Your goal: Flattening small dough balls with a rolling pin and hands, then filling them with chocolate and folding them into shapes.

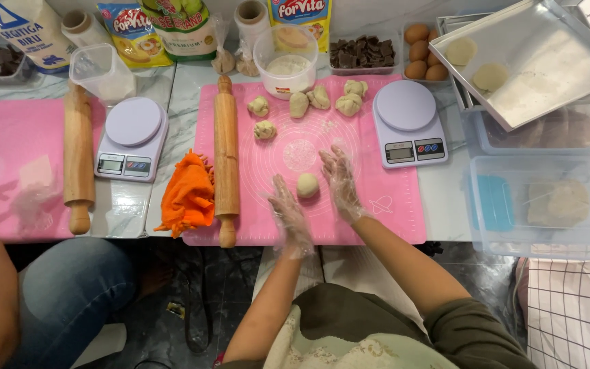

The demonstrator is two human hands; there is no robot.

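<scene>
**Dough ball being shaped between two gloved hands on a pink mat**

Seen from above, a person stands at a marble counter. Both hands wear thin clear plastic gloves and lie flat and spread on a pink silicone mat (377, 219), one on each side of a small, smooth dough ball (307, 185). The left hand (289, 217) is just beside the ball on its near left; the right hand (340, 181) is just beside it on the right. Neither hand grips or pinches the ball; the fingers are open and cup around it.

As a judgement, the shaping is at an early stage. This one ball looks rounded, while six rough dough pieces (319, 97) wait at the far part of the mat, uneven and lumpy. Two flattened rounds (490, 76) already lie on a metal tray (561, 61) at the far right.

A wooden rolling pin (226, 160) lies along the mat's left edge, next to an orange cloth (188, 195). A white kitchen scale (409, 123) sits to the right of the hands, and a tub of flour (286, 63) stands at the far side. Another person's arm and knee show at the near left.
</scene>
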